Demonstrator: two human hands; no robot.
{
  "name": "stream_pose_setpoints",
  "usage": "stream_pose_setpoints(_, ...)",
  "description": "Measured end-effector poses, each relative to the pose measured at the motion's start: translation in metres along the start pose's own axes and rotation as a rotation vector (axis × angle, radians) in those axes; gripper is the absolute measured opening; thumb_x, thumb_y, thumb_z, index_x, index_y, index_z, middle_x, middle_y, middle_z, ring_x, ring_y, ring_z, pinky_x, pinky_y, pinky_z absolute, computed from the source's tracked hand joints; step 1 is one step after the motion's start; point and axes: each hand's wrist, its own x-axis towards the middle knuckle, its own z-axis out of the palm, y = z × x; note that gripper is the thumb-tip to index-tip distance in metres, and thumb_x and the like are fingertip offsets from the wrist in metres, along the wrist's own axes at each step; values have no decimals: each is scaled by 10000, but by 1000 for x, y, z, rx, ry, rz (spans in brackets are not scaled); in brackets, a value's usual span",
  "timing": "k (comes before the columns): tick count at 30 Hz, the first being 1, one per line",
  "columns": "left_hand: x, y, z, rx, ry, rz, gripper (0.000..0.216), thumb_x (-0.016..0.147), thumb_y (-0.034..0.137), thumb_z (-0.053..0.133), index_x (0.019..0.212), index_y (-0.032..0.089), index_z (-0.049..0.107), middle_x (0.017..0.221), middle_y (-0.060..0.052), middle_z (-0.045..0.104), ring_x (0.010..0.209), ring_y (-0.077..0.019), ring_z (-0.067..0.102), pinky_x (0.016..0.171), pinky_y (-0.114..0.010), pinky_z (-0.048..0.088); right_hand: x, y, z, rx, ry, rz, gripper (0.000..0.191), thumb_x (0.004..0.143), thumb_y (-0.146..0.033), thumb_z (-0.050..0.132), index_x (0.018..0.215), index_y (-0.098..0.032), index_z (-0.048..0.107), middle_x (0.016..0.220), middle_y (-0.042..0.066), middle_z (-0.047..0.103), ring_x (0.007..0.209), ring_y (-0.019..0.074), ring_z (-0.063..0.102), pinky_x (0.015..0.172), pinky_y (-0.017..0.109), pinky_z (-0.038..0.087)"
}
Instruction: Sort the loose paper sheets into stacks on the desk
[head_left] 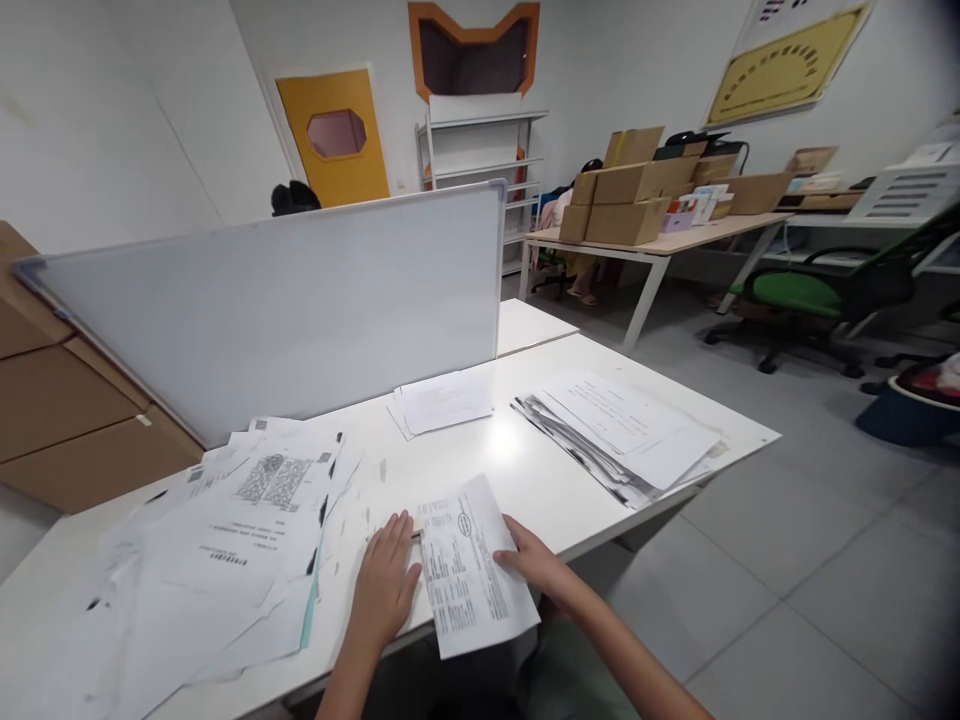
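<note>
A printed sheet of paper [474, 570] with an oval stamp mark lies partly over the table's front edge. My right hand [529, 560] pinches its right side, thumb on top and the other fingers hidden underneath. On the tabletop, just left of the sheet, my left hand [388, 575] lies flat with its fingers stretched out. A small thin object shows by its fingertips, too little of it to name. To the left spreads a loose pile of printed papers [225, 560]. A neater stack of papers [615, 425] lies at the right, and a small stack of white sheets [444, 402] at the back.
A whiteboard panel [300, 310] stands along the back of the white table [480, 460]. Cardboard boxes [82, 400] are piled at its left end. Beyond the right edge are a green chair [795, 292] and another table [712, 235] bearing more boxes. A person sits partly hidden behind it.
</note>
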Motion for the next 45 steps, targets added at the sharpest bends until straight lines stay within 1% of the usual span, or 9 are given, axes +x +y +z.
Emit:
stream_pose_setpoints(9,8,8,19,31,108,-51,483,911,267,358,1372,128,390,1388,-85,489,1330,-229,389,1087,-422,327,-2,-5,-1,1,21,23,568,686,-205,512,1253,-224,490,1303,68,567,1180,276,522,991,436,408)
stream_pose_setpoints(20,9,7,14,46,340,-11,616,889,261,414,1454,135,202,1392,-148,476,1336,-266,379,1040,-444,382,-2,-3,-1,-3,105,-39,588,661,-190,543,1248,-214,503,1250,63,597,1151,273,536,990,433,406)
stream_pose_setpoints(23,7,8,10,21,412,-53,618,886,243,410,1455,124,198,1385,-172,476,1352,-277,351,1039,-448,383,-2,2,-10,39,235,-117,522,677,-206,526,1199,-221,537,1183,42,640,1084,259,581,942,415,454)
stream_pose_setpoints(26,7,9,9,16,453,-54,616,883,240,415,1453,130,211,1353,-188,504,1339,-289,370,1029,-466,386,-1,-2,-50,-84,510,-203,433,715,-243,491,1141,-212,563,1121,44,672,1020,256,611,882,404,494)
stream_pose_setpoints(30,9,9,8,24,482,-63,596,885,227,400,1451,150,229,1334,-195,519,1355,-303,340,1051,-527,339,7,-22,-149,-258,786,-192,427,781,-216,463,1204,-194,520,1221,82,611,1127,255,541,968,408,430)
stream_pose_setpoints(33,10,7,8,38,498,-78,587,889,236,384,1451,170,230,1331,-190,523,1374,-308,303,1067,-575,292,19,-42,-229,-404,886,-125,359,865,-257,514,1214,-179,509,1173,97,606,1058,233,567,937,438,442)
stream_pose_setpoints(36,11,3,12,45,500,-103,583,894,249,368,1455,191,219,1322,-175,534,1381,-299,291,1067,-585,289,42,-57,-287,-542,876,-53,328,886,-359,558,1148,-162,553,1132,73,599,982,198,594,862,426,493)
stream_pose_setpoints(40,12,-5,20,72,516,-121,587,893,259,369,1456,209,215,1289,-157,563,1375,-299,301,1050,-585,313,78,-67,-329,-673,832,-35,274,884,-359,558,1065,-159,600,1073,69,627,932,177,604,842,393,498)
stream_pose_setpoints(45,4,-15,30,159,522,-155,602,884,278,383,1458,220,208,1277,-109,584,1330,-308,378,984,-553,394,96,-64,-340,-753,904,-143,340,718,-194,551,1026,-115,673,926,151,673,902,254,605,834,372,453)
